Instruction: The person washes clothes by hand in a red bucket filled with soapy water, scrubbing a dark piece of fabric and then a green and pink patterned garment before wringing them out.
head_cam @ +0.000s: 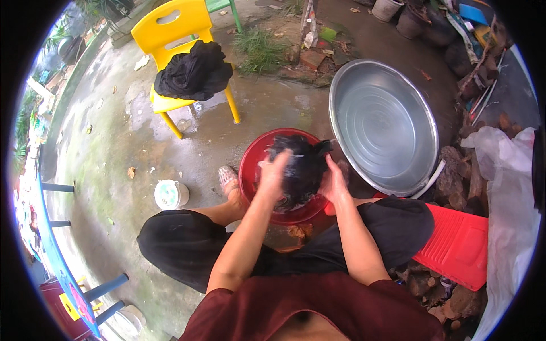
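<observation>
Between my feet stands a red plastic basin (251, 149) with a wet, sudsy black cloth (303, 174) in it. My left hand (275, 174) presses on the cloth's left side, blurred, with the thumb and fingers partly spread over it. At the cloth's right side my right hand (335, 181) is cupped against it, its fingertips near the basin's right rim. Whether the fingers grip the cloth or only press on it is hard to tell. Another bundle of black cloth (194, 72) lies on the seat of a yellow plastic chair (170, 25) ahead.
A large round metal tub (384, 128) leans at the right of the basin. Near my right knee lies a red plastic washboard (456, 243), beside firewood and plastic sheeting (512, 204). A small white bucket (183, 194) stands left on the wet concrete. A blue table (64, 264) is far left.
</observation>
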### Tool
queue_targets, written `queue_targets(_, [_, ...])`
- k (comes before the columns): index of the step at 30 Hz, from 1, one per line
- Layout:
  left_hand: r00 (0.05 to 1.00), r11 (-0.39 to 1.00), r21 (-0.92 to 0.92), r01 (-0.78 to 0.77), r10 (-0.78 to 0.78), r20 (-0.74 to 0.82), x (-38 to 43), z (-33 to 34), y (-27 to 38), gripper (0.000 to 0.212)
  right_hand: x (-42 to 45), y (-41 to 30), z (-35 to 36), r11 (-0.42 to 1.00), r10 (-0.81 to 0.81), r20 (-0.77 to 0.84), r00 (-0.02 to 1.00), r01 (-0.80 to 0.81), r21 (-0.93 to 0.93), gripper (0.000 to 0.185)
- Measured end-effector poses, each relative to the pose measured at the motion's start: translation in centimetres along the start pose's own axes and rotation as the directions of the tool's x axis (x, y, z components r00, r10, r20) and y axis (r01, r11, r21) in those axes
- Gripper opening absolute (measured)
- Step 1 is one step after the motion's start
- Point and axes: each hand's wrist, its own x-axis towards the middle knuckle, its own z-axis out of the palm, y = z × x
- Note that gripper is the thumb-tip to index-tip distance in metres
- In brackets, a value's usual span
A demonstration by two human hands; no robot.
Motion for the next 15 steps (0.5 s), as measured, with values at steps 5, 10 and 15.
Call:
queue_targets(5, [0.794, 0.3, 0.754, -0.584, 0.401, 0.456, -4.5, 1.8, -4.2, 0.032, 1.4, 3.5, 0.1, 0.976, -0.051, 0.089, 0.995, 0.03, 0.217, 0.052])
queue_targets(10, [0.81, 0.304, 0.762, -0.572, 0.352, 0.468, -3.6, -0.3, -4.4, 0.028, 4.1, 5.0, -2.5, 0.986, -0.121, 0.338, 0.933, 0.073, 0.151, 0.039])
queue_targets(15, [0.919, 0.9, 0.299, -0.318, 0.37, -0.138, 7.5, -11.1, -4.0, 0.026, 0.9, 4.9, 4.8, 0.999, -0.007, 0.239, 0.971, -0.004, 0.044, 0.034])
